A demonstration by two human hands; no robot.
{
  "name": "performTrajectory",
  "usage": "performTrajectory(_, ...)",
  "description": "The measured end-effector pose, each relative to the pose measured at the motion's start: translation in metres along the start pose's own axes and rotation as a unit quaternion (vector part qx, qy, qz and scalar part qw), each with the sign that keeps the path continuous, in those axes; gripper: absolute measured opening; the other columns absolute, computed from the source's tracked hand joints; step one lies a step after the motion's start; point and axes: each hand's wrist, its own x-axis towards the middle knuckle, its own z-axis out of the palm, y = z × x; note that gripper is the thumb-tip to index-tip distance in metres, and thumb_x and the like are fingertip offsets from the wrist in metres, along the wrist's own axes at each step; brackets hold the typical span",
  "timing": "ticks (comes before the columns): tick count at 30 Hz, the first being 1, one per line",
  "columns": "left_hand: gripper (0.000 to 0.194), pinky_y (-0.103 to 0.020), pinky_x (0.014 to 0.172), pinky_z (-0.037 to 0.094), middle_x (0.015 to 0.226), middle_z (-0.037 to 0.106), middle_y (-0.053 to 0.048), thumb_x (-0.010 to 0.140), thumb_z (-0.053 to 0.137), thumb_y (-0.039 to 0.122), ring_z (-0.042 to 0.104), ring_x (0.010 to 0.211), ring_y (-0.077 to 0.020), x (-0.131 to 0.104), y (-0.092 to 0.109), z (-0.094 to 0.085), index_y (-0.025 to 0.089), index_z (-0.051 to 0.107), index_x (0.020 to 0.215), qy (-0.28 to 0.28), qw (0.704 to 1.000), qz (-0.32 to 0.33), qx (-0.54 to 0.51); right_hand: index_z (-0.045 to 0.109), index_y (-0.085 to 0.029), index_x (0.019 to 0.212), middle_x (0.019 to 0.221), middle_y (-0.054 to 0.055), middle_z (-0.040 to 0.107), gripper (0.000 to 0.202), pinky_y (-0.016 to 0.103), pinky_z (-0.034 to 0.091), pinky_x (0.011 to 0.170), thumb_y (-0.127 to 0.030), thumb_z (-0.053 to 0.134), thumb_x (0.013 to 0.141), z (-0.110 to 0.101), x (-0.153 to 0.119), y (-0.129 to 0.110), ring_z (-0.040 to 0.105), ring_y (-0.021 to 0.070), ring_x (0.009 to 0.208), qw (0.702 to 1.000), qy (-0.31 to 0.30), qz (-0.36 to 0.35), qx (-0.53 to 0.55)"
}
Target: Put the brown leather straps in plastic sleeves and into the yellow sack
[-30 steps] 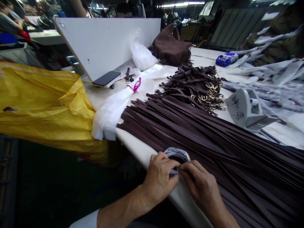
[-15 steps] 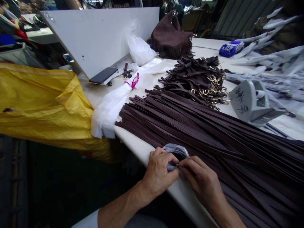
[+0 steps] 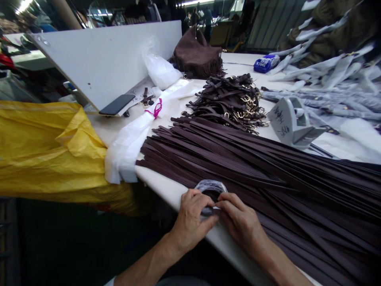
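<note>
At the table's near edge, my left hand (image 3: 192, 216) is closed around the side of a roll of clear tape (image 3: 210, 184). My right hand (image 3: 242, 220) pinches at the roll's near rim, where a small whitish bit, seemingly the tape's loose end, shows between the fingertips of both hands. Part of the roll is hidden by the fingers. Just beyond it, long dark brown straps (image 3: 253, 171) lie side by side across the table. Behind them is a heap of shorter brown straps (image 3: 220, 99) with gold buckles.
A grey tape dispenser (image 3: 293, 123) with handwriting stands right of the heap. Farther back are a brown fringed bag (image 3: 196, 55), a blue packet (image 3: 266, 63) and wrapped straps (image 3: 336, 95). A phone (image 3: 117, 105), white plastic (image 3: 131, 139) and yellow sheeting (image 3: 44, 147) lie left.
The camera view has turned slightly right, so the scene sits farther left. Both hands stay at the tape roll, and a whitish bit now shows between the fingertips.
</note>
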Motion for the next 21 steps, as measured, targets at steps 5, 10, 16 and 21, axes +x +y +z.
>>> performTrajectory(5, 0.010, -0.036, 0.085, 0.035, 0.087, 0.062, 0.000, 0.075, 0.058, 0.014, 0.046, 0.091, -0.0185, -0.003, -0.006, 0.005, 0.019, 0.058, 0.084, 0.032, 0.997, 0.056, 0.030, 0.057, -0.019, 0.094, 0.096, 0.008, 0.054, 0.020, 0.023, 0.050, 0.072, -0.010, 0.040, 0.087, -0.005, 0.001, 0.004, 0.059, 0.0152, 0.085, 1.000, -0.009, 0.002, 0.029)
performTrajectory(10, 0.012, -0.034, 0.083, 0.035, 0.086, 0.062, 0.000, 0.079, 0.051, 0.011, 0.046, 0.090, -0.0170, -0.003, -0.010, 0.010, 0.019, 0.059, 0.079, 0.062, 0.989, 0.109, 0.077, 0.058, -0.020, 0.101, 0.100, 0.008, 0.052, 0.027, 0.025, 0.050, 0.075, -0.008, 0.040, 0.086, -0.019, 0.003, 0.000, 0.058, 0.0154, 0.088, 0.997, -0.068, 0.027, 0.037)
performTrajectory(16, 0.015, -0.036, 0.078, 0.036, 0.085, 0.062, -0.003, 0.081, 0.047, 0.011, 0.048, 0.085, -0.0175, -0.004, -0.012, 0.014, 0.018, 0.060, 0.079, 0.090, 0.974, 0.153, 0.141, 0.058, -0.020, 0.103, 0.102, 0.008, 0.049, 0.025, 0.028, 0.049, 0.079, -0.009, 0.046, 0.084, -0.029, 0.011, -0.011, 0.057, 0.0159, 0.089, 0.989, -0.118, 0.071, 0.055)
performTrajectory(21, 0.013, -0.038, 0.081, 0.035, 0.093, 0.063, -0.004, 0.078, 0.051, 0.015, 0.050, 0.089, -0.0193, -0.003, -0.014, 0.004, 0.018, 0.060, 0.087, 0.045, 0.975, 0.168, 0.136, 0.057, -0.018, 0.100, 0.100, 0.009, 0.053, 0.017, 0.029, 0.050, 0.078, -0.014, 0.046, 0.088, -0.023, 0.011, -0.004, 0.057, 0.0173, 0.089, 0.994, -0.102, 0.035, 0.004)
